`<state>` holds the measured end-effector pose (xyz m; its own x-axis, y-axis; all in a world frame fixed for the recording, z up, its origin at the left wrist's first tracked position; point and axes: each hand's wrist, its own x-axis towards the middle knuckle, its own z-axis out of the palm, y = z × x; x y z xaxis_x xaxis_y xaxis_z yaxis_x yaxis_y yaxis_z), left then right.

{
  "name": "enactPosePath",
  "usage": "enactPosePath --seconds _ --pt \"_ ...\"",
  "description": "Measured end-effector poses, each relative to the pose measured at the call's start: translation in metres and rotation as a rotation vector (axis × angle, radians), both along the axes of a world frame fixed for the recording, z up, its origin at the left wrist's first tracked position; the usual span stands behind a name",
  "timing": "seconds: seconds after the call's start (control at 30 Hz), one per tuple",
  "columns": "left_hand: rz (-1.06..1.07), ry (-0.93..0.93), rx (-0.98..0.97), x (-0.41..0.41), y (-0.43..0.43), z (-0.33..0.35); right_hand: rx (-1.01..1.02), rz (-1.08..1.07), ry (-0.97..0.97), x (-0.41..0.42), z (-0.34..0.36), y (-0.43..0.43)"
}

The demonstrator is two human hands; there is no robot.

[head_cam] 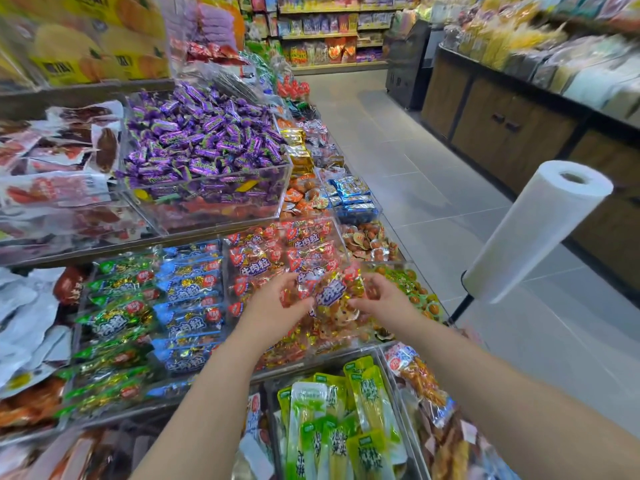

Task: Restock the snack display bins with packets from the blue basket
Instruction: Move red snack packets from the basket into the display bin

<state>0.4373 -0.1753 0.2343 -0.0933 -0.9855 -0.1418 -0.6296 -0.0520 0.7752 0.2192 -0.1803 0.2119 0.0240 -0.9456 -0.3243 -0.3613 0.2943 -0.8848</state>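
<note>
Packet (332, 292) of red-and-gold wrapped snacks sits just above the clear bin of red packets (224, 268), gripped from both sides. The left hand (277, 299) curls around its left edge and the right hand (381, 296) pinches its right edge. Left of that bin lie blue packets (188, 299), then green packets (117, 317). Behind it stands a purple-candy bin (214, 202), and in front of it are green pouches (332, 410).
</note>
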Motion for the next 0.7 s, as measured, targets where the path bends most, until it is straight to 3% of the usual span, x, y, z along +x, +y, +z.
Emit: enactPosePath --seconds 0.13,0.27,0.43,0.6,0.7 --pt "-0.147 -0.404 -0.03 -0.013 0.005 -0.023 -0.025 0.127 0.02 0.012 -0.021 0.01" --pt "-0.181 -0.649 -0.176 -0.022 0.004 -0.042 -0.144 0.169 0.368 0.003 -0.023 0.006" --pt "-0.1 -0.681 -0.222 -0.026 0.001 -0.047 -0.245 0.301 0.39 0.01 -0.02 -0.001" --pt "-0.221 -0.707 -0.246 -0.022 -0.004 -0.047 -0.313 0.369 0.45 0.019 -0.028 -0.005" --pt "-0.254 -0.621 -0.236 -0.018 -0.007 -0.044 -0.259 0.331 0.466 0.017 -0.032 -0.008"
